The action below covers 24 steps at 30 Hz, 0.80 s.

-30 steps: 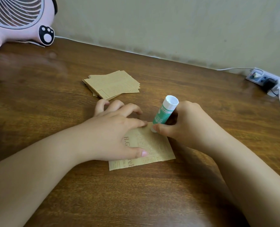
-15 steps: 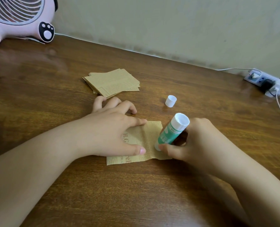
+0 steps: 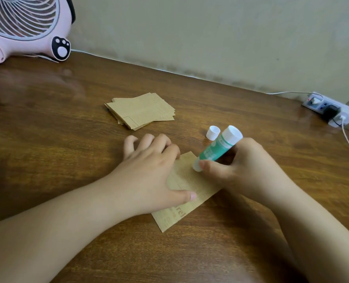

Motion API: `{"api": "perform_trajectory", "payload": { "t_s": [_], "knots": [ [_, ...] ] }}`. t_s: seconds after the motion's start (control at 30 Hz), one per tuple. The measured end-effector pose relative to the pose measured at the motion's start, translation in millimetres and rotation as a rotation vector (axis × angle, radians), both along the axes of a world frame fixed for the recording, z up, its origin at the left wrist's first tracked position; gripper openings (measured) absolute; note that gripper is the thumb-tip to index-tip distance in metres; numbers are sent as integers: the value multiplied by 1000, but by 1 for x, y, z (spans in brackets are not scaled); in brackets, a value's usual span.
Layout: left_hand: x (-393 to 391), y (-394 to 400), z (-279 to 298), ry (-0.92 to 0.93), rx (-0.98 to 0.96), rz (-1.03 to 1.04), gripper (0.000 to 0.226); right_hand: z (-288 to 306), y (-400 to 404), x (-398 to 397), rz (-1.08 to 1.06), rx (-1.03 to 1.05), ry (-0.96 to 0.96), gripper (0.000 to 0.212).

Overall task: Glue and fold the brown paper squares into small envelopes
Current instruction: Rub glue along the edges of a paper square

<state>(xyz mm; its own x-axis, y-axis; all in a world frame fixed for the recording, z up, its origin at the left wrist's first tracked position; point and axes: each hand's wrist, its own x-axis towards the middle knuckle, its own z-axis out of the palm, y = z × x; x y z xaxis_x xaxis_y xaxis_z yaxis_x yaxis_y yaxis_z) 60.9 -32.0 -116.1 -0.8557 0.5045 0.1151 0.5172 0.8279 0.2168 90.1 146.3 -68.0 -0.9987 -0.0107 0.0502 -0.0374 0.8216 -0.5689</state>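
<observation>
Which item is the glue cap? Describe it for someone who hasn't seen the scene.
On the wooden table, look just beyond the right hand holding the green glue stick. The glue cap lies there: a small white open cup, apart from the paper stack.

A brown wooden table (image 3: pixel 47 139) carries everything. A paper stack (image 3: pixel 141 111) lies mid-table, one printed sheet (image 3: pixel 190 193) nearer, a white cap (image 3: pixel 212 132) right, a pink fan (image 3: pixel 26 29) far left, a power strip (image 3: pixel 332 111) far right.

Glossy wood table (image 3: pixel 67 123) — matt paper (image 3: pixel 190 180)

A pink fan (image 3: pixel 24 27) and a power strip (image 3: pixel 330 110) stand by the wall (image 3: pixel 210 33).
</observation>
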Motion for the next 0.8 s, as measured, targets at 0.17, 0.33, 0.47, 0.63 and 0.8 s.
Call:
{"api": "perform_trajectory", "payload": {
  "t_s": [0.17,0.33,0.47,0.63,0.8],
  "knots": [
    [-4,-1,-4,-17,40,35,78,-7,-10,-10,5,58,-13,24],
    [-16,-13,6,-80,117,-39,71,-6,-9,-11,29,110,-46,24],
    [-29,-25,9,-179,71,-131,67,-4,-8,-13,44,127,-60,22],
    [-32,-27,4,-226,8,-127,63,-2,-10,-14,30,27,0,17],
    [-31,-26,4,-189,-26,-99,69,-7,-21,-22,65,62,0,21]
  ]
}}
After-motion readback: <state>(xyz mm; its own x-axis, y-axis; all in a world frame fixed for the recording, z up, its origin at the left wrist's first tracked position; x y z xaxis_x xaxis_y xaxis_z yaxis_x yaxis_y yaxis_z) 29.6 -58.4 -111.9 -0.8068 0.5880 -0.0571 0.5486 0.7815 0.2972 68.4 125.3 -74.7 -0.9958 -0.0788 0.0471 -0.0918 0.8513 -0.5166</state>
